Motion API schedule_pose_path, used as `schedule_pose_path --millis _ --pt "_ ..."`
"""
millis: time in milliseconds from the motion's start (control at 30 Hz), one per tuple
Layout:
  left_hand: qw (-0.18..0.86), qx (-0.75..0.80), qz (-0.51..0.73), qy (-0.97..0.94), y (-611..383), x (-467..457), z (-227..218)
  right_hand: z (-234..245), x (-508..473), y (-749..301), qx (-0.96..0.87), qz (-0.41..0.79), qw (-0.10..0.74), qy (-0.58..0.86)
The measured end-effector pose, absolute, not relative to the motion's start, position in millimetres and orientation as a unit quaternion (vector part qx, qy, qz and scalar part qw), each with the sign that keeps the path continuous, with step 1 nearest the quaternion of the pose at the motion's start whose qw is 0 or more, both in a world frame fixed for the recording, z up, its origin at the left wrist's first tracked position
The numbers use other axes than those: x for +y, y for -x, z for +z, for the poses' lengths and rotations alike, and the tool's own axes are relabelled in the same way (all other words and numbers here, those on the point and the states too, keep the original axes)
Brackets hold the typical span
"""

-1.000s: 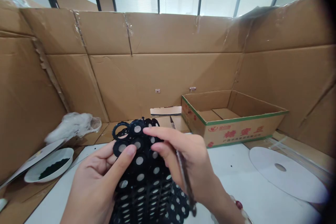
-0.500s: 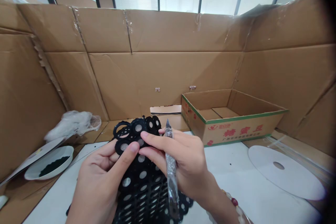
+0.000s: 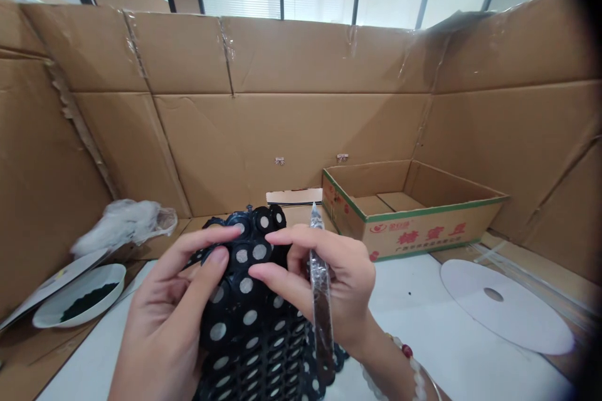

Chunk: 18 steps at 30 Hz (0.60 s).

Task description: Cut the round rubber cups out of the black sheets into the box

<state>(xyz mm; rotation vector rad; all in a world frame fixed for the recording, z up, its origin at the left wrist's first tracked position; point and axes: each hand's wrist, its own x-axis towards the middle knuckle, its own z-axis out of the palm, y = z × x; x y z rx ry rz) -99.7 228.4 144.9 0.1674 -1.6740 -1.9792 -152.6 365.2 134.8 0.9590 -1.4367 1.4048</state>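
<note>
A black openwork piece [image 3: 249, 316] made of joined rings and discs, many with pale round centres, hangs in front of me. My left hand [image 3: 172, 304] grips its upper left part, with the thumb and index finger on the discs. My right hand [image 3: 332, 282] is at the piece's right side, its thumb and index fingertips apart beside the upper discs. Tucked against that palm is a slim pointed tool [image 3: 321, 301] wrapped in clear plastic, its tip up. Whether the right fingertips touch the discs, I cannot tell. The right hand's other fingers are partly hidden.
Dark small pieces lie in a white bowl [image 3: 106, 279] at left, near a crumpled plastic bag [image 3: 125, 225]. At right stand an open cardboard box [image 3: 423, 225] and a white disc [image 3: 527, 319] with a centre hole. Cardboard walls [image 3: 291, 125] surround the white table [image 3: 404, 332].
My right thumb and index finger have spread apart from their pinch on the discs. My left index finger has come onto the front of the piece. The pointed tool has shifted slightly right.
</note>
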Motion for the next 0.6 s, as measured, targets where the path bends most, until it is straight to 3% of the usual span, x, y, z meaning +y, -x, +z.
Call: schedule_pose_path --millis 267,600 --pt "0.112 -0.559 -0.813 -0.115 107.8 227.4 152.5 134.5 363.0 151.0 -0.568 0.572 0.446 -0.389" --pt "0.104 -0.577 -0.806 -0.085 108.4 231.9 144.5 132.0 364.2 157.9 -0.636 0.478 0.471 -0.383"
